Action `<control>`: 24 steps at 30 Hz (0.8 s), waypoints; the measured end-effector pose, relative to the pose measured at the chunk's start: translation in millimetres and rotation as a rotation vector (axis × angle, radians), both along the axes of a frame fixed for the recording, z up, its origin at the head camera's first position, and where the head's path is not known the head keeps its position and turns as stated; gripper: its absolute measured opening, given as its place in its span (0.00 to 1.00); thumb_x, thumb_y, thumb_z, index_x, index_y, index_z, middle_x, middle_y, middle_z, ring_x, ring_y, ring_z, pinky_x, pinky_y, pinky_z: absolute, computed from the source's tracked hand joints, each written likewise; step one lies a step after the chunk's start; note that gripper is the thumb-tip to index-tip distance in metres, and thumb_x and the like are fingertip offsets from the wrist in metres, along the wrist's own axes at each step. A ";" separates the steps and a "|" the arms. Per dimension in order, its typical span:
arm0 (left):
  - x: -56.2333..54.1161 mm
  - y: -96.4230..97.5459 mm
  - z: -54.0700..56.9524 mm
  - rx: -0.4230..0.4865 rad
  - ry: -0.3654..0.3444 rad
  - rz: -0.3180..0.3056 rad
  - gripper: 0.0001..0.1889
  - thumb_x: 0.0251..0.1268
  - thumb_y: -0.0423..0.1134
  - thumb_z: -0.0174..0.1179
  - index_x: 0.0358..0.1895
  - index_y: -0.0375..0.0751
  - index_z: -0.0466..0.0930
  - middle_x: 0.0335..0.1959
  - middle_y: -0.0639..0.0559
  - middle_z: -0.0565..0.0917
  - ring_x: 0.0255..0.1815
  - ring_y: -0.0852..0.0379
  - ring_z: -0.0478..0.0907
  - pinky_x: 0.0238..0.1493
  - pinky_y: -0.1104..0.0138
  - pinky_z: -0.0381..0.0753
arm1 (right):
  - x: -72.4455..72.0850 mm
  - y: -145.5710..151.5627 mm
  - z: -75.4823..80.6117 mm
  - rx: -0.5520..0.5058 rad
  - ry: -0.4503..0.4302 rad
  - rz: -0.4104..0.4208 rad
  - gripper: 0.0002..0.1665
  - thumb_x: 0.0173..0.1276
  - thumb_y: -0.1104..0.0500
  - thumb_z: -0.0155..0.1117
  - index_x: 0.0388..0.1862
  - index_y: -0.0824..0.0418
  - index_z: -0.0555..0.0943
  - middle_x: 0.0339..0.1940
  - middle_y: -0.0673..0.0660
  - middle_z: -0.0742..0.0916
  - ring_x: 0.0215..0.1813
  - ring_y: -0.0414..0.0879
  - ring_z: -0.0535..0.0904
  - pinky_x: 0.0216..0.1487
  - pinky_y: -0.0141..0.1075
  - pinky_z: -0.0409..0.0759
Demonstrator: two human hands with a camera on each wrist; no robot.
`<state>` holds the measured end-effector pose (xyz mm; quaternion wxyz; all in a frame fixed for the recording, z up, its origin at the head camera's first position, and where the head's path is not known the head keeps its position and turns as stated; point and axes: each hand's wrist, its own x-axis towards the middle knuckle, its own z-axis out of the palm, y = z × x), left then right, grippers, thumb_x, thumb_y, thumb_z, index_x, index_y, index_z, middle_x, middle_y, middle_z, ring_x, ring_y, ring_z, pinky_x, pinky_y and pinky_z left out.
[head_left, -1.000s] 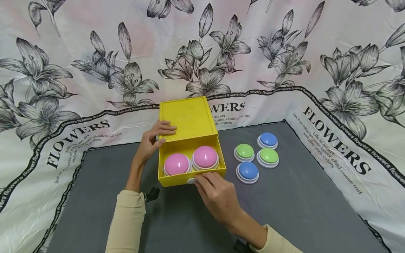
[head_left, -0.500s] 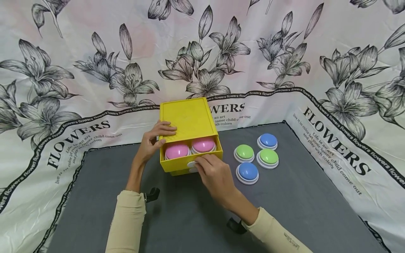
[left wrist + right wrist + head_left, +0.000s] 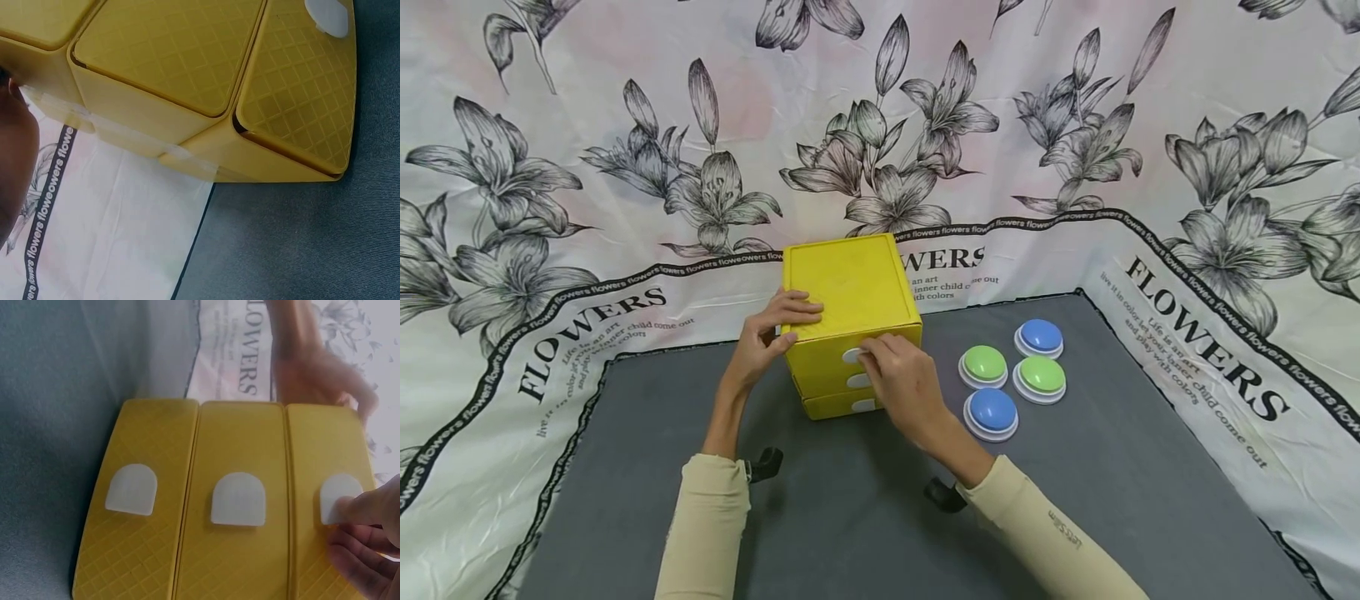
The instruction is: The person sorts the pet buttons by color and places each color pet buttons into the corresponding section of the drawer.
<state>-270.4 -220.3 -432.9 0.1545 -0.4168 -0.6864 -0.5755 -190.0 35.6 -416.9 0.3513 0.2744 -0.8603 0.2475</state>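
A yellow box with three stacked drawers [image 3: 850, 287] stands on the grey cloth near the back. All of its drawers are pushed in flush, each with a white rounded tab on its front. My left hand [image 3: 760, 342] rests on the box's left top edge, fingers lying over the lid and thumb near the front corner. At the top drawer, my right hand [image 3: 906, 383] pinches the white tab handle [image 3: 337, 487] between thumb and fingers. The middle tab [image 3: 239, 500] and bottom tab [image 3: 132, 489] are untouched. The pink domes seen earlier are hidden inside.
Right of the box sit two green dome buttons [image 3: 985, 363] and two blue dome buttons [image 3: 992, 410], all on white bases. A flower-printed sheet [image 3: 1045, 258] rises behind the grey cloth [image 3: 647, 483] and along its sides.
My right hand has pushed the top drawer, with two pink domes in it, back into the box until it is flush. My left hand has stayed on the box's top edge.
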 end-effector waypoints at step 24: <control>-1.2 0.8 1.2 -0.005 0.013 0.012 0.24 0.77 0.49 0.58 0.52 0.25 0.87 0.59 0.63 0.88 0.74 0.54 0.71 0.91 0.48 0.40 | 3.2 7.5 -40.2 -0.265 -0.440 0.066 0.13 0.62 0.64 0.79 0.46 0.64 0.90 0.41 0.59 0.94 0.41 0.50 0.93 0.41 0.40 0.93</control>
